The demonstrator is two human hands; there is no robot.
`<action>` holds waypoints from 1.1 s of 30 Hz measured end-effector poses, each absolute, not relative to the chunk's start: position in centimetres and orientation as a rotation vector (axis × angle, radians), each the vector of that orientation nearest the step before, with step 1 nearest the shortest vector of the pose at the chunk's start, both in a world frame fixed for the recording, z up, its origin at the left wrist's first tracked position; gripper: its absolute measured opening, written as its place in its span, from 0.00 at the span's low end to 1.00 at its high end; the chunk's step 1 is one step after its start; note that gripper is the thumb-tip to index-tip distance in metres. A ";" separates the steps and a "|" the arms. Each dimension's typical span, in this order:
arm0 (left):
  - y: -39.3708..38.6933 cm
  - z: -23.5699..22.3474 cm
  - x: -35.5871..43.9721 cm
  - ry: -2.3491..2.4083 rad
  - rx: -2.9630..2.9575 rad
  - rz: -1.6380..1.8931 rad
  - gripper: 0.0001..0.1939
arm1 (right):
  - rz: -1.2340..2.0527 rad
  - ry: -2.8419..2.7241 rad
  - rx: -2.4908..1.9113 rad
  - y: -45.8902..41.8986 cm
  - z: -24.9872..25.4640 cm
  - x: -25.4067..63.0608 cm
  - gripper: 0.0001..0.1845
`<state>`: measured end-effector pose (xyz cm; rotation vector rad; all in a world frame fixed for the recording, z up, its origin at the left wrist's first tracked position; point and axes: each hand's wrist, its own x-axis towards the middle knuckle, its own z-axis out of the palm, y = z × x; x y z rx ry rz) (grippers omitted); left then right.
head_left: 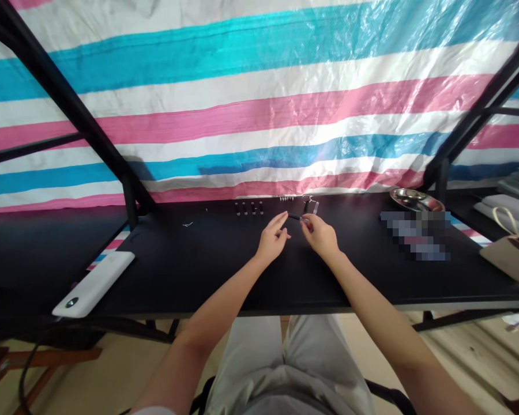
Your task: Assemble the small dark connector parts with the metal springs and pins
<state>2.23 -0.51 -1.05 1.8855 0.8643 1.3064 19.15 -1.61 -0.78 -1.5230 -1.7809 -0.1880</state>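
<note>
A slim black pen-like tube (294,217) lies crosswise between my two hands above the black table. Its left end meets the bent fingertips of my left hand (272,236). My right hand (320,235) pinches the other end, where its fingers cover part of it. Just beyond the right fingers are a short black piece (306,206) and a clear, narrow piece (316,207). Several small dark cylinders with pale ends (245,208) stand in a row to the left of them. Tiny shiny parts (286,198) are lined up near the table's back edge.
A shiny metal dish (417,199) sits at the back right, near a pixelated patch (419,236). A white oblong device (94,285) lies at the left edge, and a thin pale strand (187,223) closer in. A beige bag (508,256) is far right. Black frame bars (69,86) rise behind.
</note>
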 end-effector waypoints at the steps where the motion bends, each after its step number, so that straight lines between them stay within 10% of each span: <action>1: -0.6 -0.9 2.2 0.868 1.854 1.295 0.22 | -0.186 -1.782 -1.522 -1.6 -0.8 19.1 0.15; 33: -0.7 -0.2 2.4 0.892 1.687 1.244 0.21 | -0.112 -1.874 -1.451 -1.7 -1.0 19.0 0.17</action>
